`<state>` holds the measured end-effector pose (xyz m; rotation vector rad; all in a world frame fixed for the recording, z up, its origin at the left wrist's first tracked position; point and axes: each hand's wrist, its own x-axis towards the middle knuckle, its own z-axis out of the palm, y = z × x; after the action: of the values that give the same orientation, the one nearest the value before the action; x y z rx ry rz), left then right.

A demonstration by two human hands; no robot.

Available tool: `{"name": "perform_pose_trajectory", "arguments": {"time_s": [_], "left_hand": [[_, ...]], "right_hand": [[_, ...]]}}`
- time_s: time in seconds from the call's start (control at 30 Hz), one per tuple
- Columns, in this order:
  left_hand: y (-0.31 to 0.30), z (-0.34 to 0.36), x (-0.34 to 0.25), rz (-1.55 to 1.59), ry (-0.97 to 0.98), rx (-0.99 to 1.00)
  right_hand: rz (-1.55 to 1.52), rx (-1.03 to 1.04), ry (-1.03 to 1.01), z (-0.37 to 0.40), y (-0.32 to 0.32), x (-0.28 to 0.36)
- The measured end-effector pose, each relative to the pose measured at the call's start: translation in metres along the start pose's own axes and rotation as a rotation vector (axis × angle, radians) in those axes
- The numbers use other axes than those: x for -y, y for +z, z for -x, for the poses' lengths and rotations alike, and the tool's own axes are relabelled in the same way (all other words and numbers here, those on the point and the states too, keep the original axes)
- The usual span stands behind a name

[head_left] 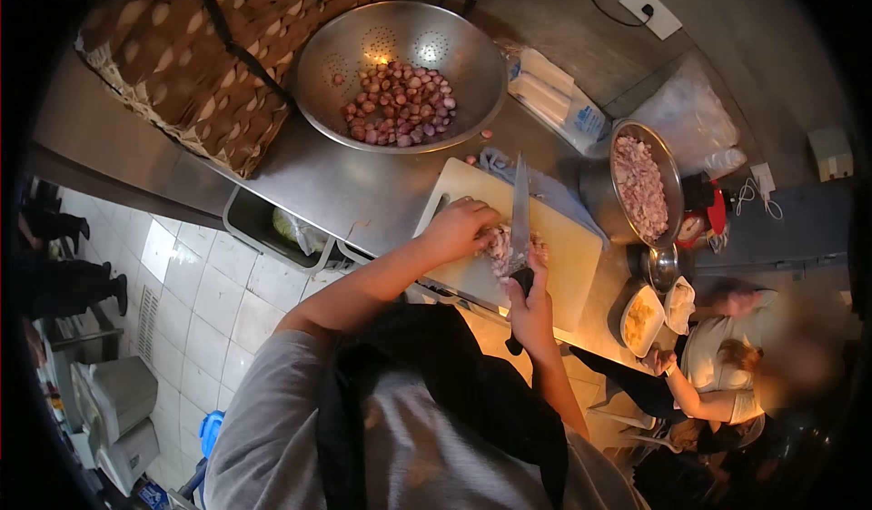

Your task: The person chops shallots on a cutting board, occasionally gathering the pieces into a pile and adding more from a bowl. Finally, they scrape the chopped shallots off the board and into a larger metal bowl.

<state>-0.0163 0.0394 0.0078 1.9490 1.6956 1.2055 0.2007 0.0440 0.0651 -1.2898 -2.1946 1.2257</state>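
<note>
Head view: chopped shallots (500, 256) around the knife (520, 215) blade, between left fingers (480, 212) and right fingers (539, 257); cutting board (568, 269) at the steel worktop's (363, 197) near edge, colander (477, 60) farther back; beyond that edge, white-tiled floor (204, 306); left fingers curled, grip unclear; right fingers closed round the handle.

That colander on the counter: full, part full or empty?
The colander is part full: purplish bulbs lie inside, but much wall is bare.
</note>
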Motion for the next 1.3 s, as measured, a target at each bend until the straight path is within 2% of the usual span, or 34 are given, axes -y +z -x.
{"name": "perform_pose_trajectory", "arguments": {"time_s": [0.03, 0.13, 0.2, 0.23, 0.33, 0.4, 0.5, 0.57, 0.63, 0.73, 0.83, 0.93, 1.03, 1.13, 1.23, 1.3], "left_hand": [[0.003, -0.006, 0.003, -0.019, 0.057, 0.048], [0.008, -0.012, 0.002, -0.059, -0.06, 0.168], [0.002, -0.011, 0.004, -0.001, -0.144, 0.035], [-0.003, -0.008, 0.005, 0.027, -0.186, -0.031], [-0.02, 0.005, -0.001, 0.233, -0.433, -0.42], [-0.03, 0.016, -0.004, 0.167, -0.382, -0.401], [-0.022, 0.035, -0.015, 0.093, -0.207, -0.322], [-0.006, 0.044, -0.018, 0.006, -0.076, -0.214], [0.007, 0.05, -0.016, -0.125, 0.028, -0.066], [0.009, 0.053, -0.013, -0.054, 0.013, -0.069], [0.004, 0.053, -0.016, 0.024, 0.008, -0.088], [0.006, 0.049, -0.015, 0.041, 0.002, -0.013], [0.011, 0.046, -0.013, 0.009, -0.018, 0.04], [0.012, 0.045, -0.014, 0.001, -0.031, 0.042], [0.012, 0.045, -0.015, -0.013, -0.03, 0.026], [0.012, 0.047, -0.016, -0.024, -0.039, 0.026]], "right_hand": [[-0.016, -0.01, 0.035, 0.002, -0.003, 0.0], [-0.019, 0.015, 0.084, 0.005, -0.006, 0.002], [-0.043, 0.094, 0.243, 0.011, -0.009, 0.015], [-0.065, 0.128, 0.221, 0.014, -0.006, 0.013], [-0.075, 0.231, 0.131, 0.022, 0.008, -0.004], [-0.066, 0.281, 0.053, 0.024, 0.017, -0.014], [-0.025, 0.268, 0.13, 0.018, 0.017, -0.015], [-0.014, 0.187, 0.165, 0.011, 0.014, -0.019], [0.149, 0.151, 0.013, 0.012, 0.011, -0.011], [0.308, 0.13, -0.131, 0.019, 0.019, -0.012], [0.403, 0.136, -0.124, 0.014, 0.023, -0.008], [0.52, 0.292, 0.033, 0.011, 0.004, 0.027], [0.552, 0.383, 0.081, 0.014, -0.013, 0.054], [0.462, 0.207, -0.06, 0.016, 0.019, 0.006], [0.41, 0.15, -0.17, 0.008, 0.023, 0.0], [0.445, 0.293, -0.015, 0.012, 0.002, 0.029]]}}
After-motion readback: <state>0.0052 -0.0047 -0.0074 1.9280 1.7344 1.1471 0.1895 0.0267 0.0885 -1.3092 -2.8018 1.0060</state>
